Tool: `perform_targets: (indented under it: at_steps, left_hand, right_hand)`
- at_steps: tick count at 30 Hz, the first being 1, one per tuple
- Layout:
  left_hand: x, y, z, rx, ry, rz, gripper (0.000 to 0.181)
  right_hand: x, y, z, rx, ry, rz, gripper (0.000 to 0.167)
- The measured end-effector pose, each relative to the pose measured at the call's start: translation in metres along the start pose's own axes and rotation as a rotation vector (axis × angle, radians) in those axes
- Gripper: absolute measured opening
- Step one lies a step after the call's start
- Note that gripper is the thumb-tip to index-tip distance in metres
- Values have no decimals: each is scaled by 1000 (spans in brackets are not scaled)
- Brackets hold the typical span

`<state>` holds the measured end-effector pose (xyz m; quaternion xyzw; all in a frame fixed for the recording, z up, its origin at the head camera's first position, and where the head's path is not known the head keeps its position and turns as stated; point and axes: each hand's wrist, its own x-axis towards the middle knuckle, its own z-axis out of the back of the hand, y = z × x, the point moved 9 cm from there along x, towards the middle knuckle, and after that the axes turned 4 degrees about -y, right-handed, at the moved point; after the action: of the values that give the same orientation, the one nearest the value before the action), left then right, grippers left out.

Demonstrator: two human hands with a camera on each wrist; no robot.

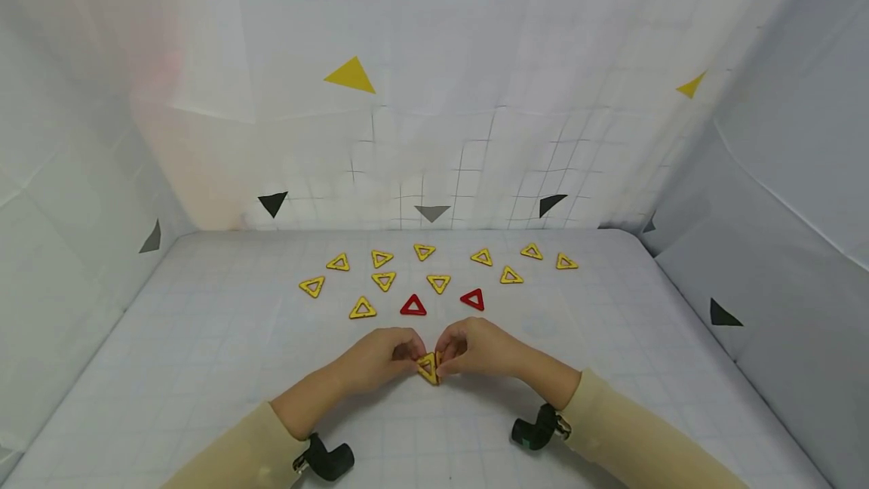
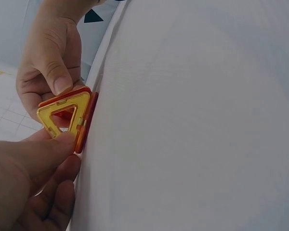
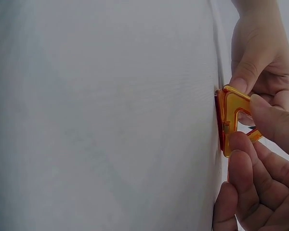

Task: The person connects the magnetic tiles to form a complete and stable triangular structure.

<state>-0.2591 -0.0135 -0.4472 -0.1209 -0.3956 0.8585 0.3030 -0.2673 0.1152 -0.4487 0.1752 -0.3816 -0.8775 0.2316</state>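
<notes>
Both hands meet at a small upright cluster of triangular magnetic tiles on the table. My left hand (image 1: 380, 357) pinches a yellow triangular magnetic tile (image 2: 80, 111), thumb on its face. From the other side my right hand (image 1: 485, 347) pinches another yellow triangular magnetic tile (image 3: 230, 120), which leans close to the first. A red triangular tile (image 3: 219, 120) shows at their base against the table; its far part is hidden. Whether every edge touches I cannot tell. Just beyond the hands lie two loose red triangular tiles, one left (image 1: 413, 312) and one right (image 1: 480, 299).
Several loose yellow triangular tiles (image 1: 383, 287) lie flat, spread across the back half of the white table (image 1: 224, 338). A white sheet wall (image 1: 434, 96) with coloured triangle marks rises behind, and similar sheets close off both sides. Each wrist carries a black camera (image 1: 329, 462).
</notes>
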Motion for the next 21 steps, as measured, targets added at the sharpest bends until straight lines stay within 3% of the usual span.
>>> perform_targets:
  at_steps: [21]
  left_hand:
    - [0, 2, 1, 4, -23, 34, 12]
  right_hand:
    - [3, -2, 6, -10, 2, 42, 11]
